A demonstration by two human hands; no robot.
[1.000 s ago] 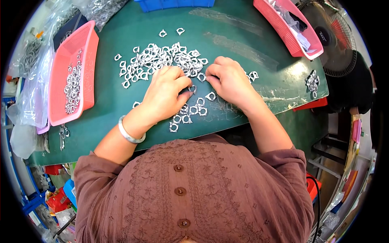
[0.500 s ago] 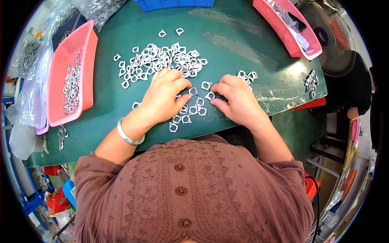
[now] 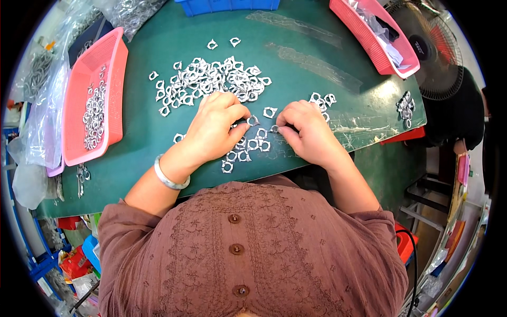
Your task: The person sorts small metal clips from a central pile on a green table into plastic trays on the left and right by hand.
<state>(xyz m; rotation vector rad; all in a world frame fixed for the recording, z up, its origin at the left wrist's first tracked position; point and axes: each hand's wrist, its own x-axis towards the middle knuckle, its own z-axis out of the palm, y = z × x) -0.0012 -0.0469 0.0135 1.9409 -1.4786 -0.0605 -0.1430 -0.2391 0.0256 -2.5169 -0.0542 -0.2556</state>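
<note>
On the green table (image 3: 158, 132) lies a heap of small silver metal clips (image 3: 211, 79), with a smaller scatter of clips (image 3: 248, 148) close to me. My left hand (image 3: 214, 127) rests palm down on that near scatter, its fingertips pinching a clip (image 3: 252, 120). To its right, my right hand (image 3: 306, 129) has curled fingers, and its fingertips hold a small clip (image 3: 274, 128). The two hands almost meet at their fingertips. A silver bangle (image 3: 169, 177) circles my left wrist.
A pink basket (image 3: 113, 63) with linked silver pieces stands at the left. Another pink basket (image 3: 369, 42) sits at the back right, a blue bin (image 3: 232, 5) at the back. A few clips (image 3: 322, 100) and a small cluster (image 3: 405, 105) lie right. A fan (image 3: 433, 53) stands beyond.
My right hand has drawn back toward me and to the left, off the clips at the right, and now meets the left hand's fingertips. The left hand has stayed over the near scatter.
</note>
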